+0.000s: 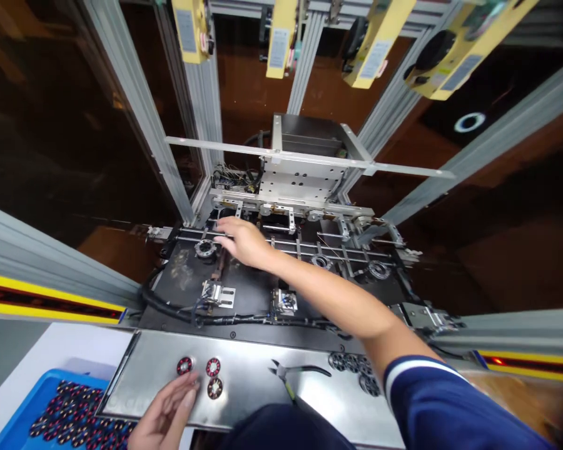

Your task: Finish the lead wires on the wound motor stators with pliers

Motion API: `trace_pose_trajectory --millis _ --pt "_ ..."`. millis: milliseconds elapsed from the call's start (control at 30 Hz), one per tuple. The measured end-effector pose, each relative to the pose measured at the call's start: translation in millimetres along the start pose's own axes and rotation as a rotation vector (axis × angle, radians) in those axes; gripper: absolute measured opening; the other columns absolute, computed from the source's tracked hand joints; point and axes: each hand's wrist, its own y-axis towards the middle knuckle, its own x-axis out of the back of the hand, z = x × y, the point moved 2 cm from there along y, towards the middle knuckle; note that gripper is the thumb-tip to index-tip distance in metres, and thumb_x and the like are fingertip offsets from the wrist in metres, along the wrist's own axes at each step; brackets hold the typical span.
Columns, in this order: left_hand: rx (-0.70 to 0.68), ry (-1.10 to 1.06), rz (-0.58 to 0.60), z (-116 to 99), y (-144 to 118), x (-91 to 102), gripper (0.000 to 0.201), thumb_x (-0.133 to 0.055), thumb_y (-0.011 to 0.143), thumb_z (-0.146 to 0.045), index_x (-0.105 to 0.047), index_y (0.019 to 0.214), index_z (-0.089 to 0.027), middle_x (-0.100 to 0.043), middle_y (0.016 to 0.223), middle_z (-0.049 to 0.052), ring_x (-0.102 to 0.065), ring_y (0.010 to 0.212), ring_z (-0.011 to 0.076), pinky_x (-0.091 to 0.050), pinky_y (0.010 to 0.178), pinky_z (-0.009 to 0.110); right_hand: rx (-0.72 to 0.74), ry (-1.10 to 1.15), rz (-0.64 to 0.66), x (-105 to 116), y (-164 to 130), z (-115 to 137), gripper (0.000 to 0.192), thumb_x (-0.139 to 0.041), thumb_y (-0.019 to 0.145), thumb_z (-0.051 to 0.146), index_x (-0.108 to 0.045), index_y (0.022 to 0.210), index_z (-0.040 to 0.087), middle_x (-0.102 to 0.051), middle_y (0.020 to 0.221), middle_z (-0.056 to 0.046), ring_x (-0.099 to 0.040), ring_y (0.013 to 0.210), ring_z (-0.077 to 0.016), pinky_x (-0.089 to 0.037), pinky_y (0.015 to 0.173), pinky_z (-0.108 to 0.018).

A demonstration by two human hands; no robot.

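Observation:
My right hand [246, 242] reaches across the machine's black plate to its left side. Its thumb and fingers are apart, nothing visible between them, just right of a round ring-shaped holder [206, 249]. My left hand [165, 412] hovers at the front edge of the metal tray [145, 369], loosely curled with no object visible in it. Its fingertips are close below a red-and-black motor stator [184, 365]; whether they touch it I cannot tell. Two similar stators [213, 367] [214, 388] lie just to the right.
Cutting pliers [304, 370] lie on the tray, left of several dark stator cores [349, 362]. A blue bin [16, 415] of stators stands at lower left. Metal rods [281, 242] and small fixtures [285, 302] stick up on the machine. Yellow-edged sensor bars [51, 297] flank the opening.

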Motion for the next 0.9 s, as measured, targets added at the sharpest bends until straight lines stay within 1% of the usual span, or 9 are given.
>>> trace_pose_trajectory --millis 67,100,167,267,367,467,567,733,900 --pt "0.048 0.015 0.044 1.9 -0.2 1.5 0.05 -0.083 0.064 -0.051 -0.073 0.1 -0.018 -0.077 0.11 0.009 -0.071 0.105 0.0223 -0.055 0.093 0.02 0.032 0.005 -0.144 35.4 -75.9 -1.2 0.028 -0.055 0.097 0.023 -0.064 0.119 0.009 -0.064 0.131 -0.016 -0.057 0.126 -0.0188 -0.043 0.111 -0.034" --pt "0.056 0.026 0.051 4.5 -0.6 0.9 0.052 -0.083 0.063 -0.052 -0.072 0.1 -0.017 -0.076 0.11 0.009 -0.071 0.106 0.0229 -0.054 0.095 0.021 0.128 0.016 -0.265 47.9 -120.9 -2.4 0.027 -0.057 0.095 0.021 -0.064 0.119 0.009 -0.068 0.123 -0.016 -0.061 0.119 -0.0196 -0.047 0.107 -0.035" --pt "0.053 0.059 0.073 12.6 -1.6 -4.7 0.056 -0.083 0.062 -0.054 -0.071 0.102 -0.017 -0.076 0.111 0.01 -0.071 0.107 0.0233 -0.053 0.097 0.023 0.208 -0.013 -0.34 53.9 -213.4 -9.3 0.028 -0.06 0.091 0.016 -0.062 0.119 0.013 -0.072 0.11 -0.012 -0.066 0.107 -0.0193 -0.055 0.096 -0.036" --pt "0.049 0.128 0.164 26.4 -3.9 -23.4 0.056 -0.082 0.065 -0.052 -0.069 0.106 -0.017 -0.075 0.113 0.009 -0.07 0.108 0.0228 -0.051 0.099 0.024 -0.066 -0.181 -0.162 25.1 -327.9 -30.7 0.021 -0.056 0.094 0.019 -0.064 0.113 0.014 -0.073 0.103 -0.012 -0.068 0.098 -0.0214 -0.058 0.088 -0.038" --pt "0.066 0.199 0.3 31.1 -8.1 -48.7 0.054 -0.081 0.066 -0.051 -0.07 0.107 -0.018 -0.075 0.116 0.009 -0.07 0.109 0.0226 -0.051 0.098 0.023 -0.257 -0.259 -0.072 -14.2 -392.2 -52.6 0.022 -0.061 0.09 0.018 -0.067 0.111 0.013 -0.071 0.106 -0.017 -0.068 0.098 -0.027 -0.059 0.085 -0.044" --pt "0.042 0.274 0.434 23.5 -15.0 -73.8 0.052 -0.081 0.066 -0.051 -0.071 0.106 -0.018 -0.075 0.115 0.009 -0.07 0.108 0.0231 -0.052 0.098 0.025 -0.325 -0.278 0.013 -41.8 -410.3 -65.4 0.031 -0.064 0.087 0.016 -0.065 0.117 0.014 -0.063 0.125 -0.019 -0.06 0.113 -0.0311 -0.054 0.092 -0.048" --pt "-0.009 0.342 0.491 15.8 -23.4 -91.9 0.051 -0.081 0.065 -0.052 -0.073 0.102 -0.017 -0.075 0.112 0.011 -0.071 0.104 0.025 -0.053 0.099 0.03 -0.327 -0.272 0.091 -53.2 -410.3 -67.2 0.029 -0.061 0.089 0.016 -0.064 0.117 0.014 -0.057 0.133 -0.02 -0.052 0.122 -0.0329 -0.048 0.097 -0.052" --pt "-0.095 0.408 0.567 22.8 -34.4 -101.1 0.045 -0.077 0.072 -0.05 -0.072 0.104 -0.02 -0.075 0.113 0.01 -0.07 0.105 0.0248 -0.054 0.097 0.031 -0.252 -0.23 0.202 -53.5 -411.3 -69.7 0.026 -0.072 0.084 0.026 -0.065 0.105 0.012 -0.065 0.115 -0.018 -0.055 0.11 -0.0318 -0.047 0.092 -0.048" --pt "-0.062 0.423 0.658 17.8 -47.9 -116.0 0.043 -0.075 0.074 -0.052 -0.074 0.103 -0.02 -0.075 0.113 0.011 -0.069 0.106 0.0272 -0.052 0.101 0.038 -0.179 -0.16 0.171 -38.7 -402.9 -66.9 0.014 -0.07 0.084 0.02 -0.063 0.094 0.013 -0.07 0.092 -0.015 -0.061 0.095 -0.028 -0.049 0.084 -0.043"
